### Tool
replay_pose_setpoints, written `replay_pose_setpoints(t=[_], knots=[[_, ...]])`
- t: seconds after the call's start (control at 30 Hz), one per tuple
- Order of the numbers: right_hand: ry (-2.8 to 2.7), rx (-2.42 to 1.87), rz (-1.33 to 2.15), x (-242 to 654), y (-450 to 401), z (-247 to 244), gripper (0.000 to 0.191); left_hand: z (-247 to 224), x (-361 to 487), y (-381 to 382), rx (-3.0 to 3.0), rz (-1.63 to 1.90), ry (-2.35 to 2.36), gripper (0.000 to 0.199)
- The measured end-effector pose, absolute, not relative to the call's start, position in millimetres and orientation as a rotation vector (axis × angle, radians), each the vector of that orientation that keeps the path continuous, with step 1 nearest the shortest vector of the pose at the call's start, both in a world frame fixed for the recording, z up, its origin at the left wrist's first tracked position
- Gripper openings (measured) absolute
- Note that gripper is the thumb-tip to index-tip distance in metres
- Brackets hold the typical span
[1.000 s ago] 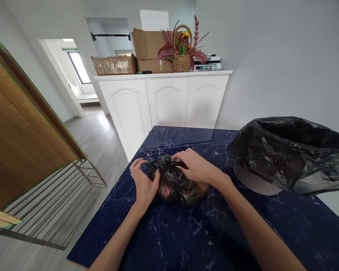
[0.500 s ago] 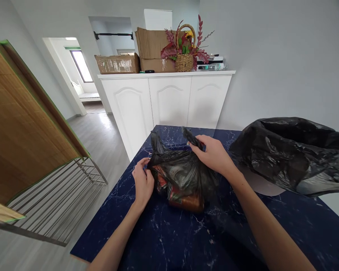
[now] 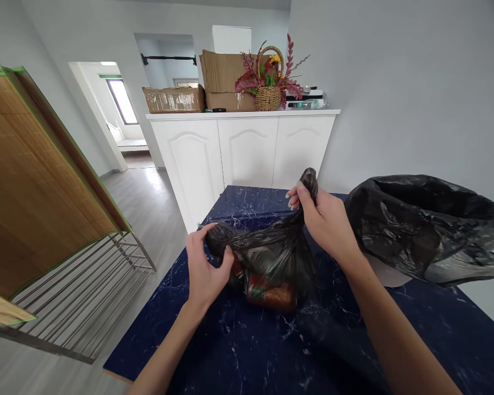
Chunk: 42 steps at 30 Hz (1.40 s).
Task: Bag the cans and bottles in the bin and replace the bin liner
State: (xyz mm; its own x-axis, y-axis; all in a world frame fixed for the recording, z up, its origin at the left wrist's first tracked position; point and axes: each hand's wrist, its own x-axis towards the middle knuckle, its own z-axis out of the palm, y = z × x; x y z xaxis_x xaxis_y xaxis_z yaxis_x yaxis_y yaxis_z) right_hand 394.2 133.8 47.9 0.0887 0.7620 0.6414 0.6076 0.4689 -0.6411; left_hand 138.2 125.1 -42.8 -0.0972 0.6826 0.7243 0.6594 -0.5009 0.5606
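Note:
A thin black plastic bag (image 3: pixel 271 249) lies on the dark blue marbled table (image 3: pixel 247 340). Through its film show reddish-brown can-like items (image 3: pixel 271 292); their exact kind is hard to make out. My right hand (image 3: pixel 325 214) is closed round the bag's right handle and pulls it upward, so the film stretches taut. At the bag's left side, my left hand (image 3: pixel 206 263) has its thumb and fingers curled round the bunched left handle. The bag's mouth sags between the two hands.
To the right, a larger black bag (image 3: pixel 395 230) hangs open over a pale bin (image 3: pixel 389 271). Beyond the table stands a white cabinet (image 3: pixel 249 153) bearing cardboard boxes (image 3: pixel 175 100) and a flower basket (image 3: pixel 268 97). A metal rack (image 3: pixel 82 296) with bamboo mats (image 3: pixel 45 175) is at left.
My right hand has raised the right handle up and to the right. My left hand has moved from the bag's side onto the left handle, which was standing up and is now bunched down.

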Motion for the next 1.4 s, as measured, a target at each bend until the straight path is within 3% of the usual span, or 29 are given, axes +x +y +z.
replay_pose_setpoints(t=[0.1, 0.17, 0.27, 0.4, 0.47, 0.6, 0.73, 0.87, 1.0, 1.13, 1.4], knots=[[-1.643, -1.173, 0.154, 389.7, 123.6, 55.5, 0.053, -32.2, 142.9, 111.5, 2.466, 1.629, 1.597, 0.065], [-1.662, -1.156, 0.152, 388.4, 119.3, 58.2, 0.053, -28.9, 146.3, 106.2, 2.689, 1.479, 1.543, 0.066], [-1.631, -1.177, 0.131, 391.9, 117.8, 58.4, 0.054, -30.5, 147.3, 101.9, 2.847, 1.259, 1.533, 0.049], [-1.556, -1.265, 0.03, 397.8, 116.2, 56.9, 0.045, -36.8, 142.7, 89.1, 2.906, 1.242, 1.577, 0.004], [-1.508, -1.262, -0.135, 394.8, 109.1, 58.9, 0.034, -38.5, 141.0, 77.8, 2.986, 1.257, 1.512, 0.005], [-1.536, -0.992, -0.421, 376.2, 77.8, 70.3, 0.037, -41.9, 137.8, 55.5, 3.145, 1.276, 1.325, 0.007], [-2.138, -0.651, -0.07, 363.6, 45.2, 78.9, 0.015, -46.2, 130.9, 42.4, 3.117, 1.436, 1.219, 0.014], [-2.561, -0.891, 0.38, 367.1, 38.9, 72.2, 0.013, -44.5, 124.4, 32.5, 3.104, 1.592, 1.178, 0.013], [-2.607, -1.145, 0.149, 375.0, 56.8, 56.6, 0.032, -41.4, 121.0, 23.0, 3.092, 1.704, 1.11, 0.018], [-2.637, -1.342, 0.039, 380.2, 76.4, 48.3, 0.046, -44.4, 116.3, 19.4, 3.127, 1.518, 0.826, 0.012], [-2.028, -1.758, -0.018, 375.7, 91.4, 50.9, 0.032, -56.9, 110.0, 16.3, 3.152, 1.44, 0.801, 0.01]])
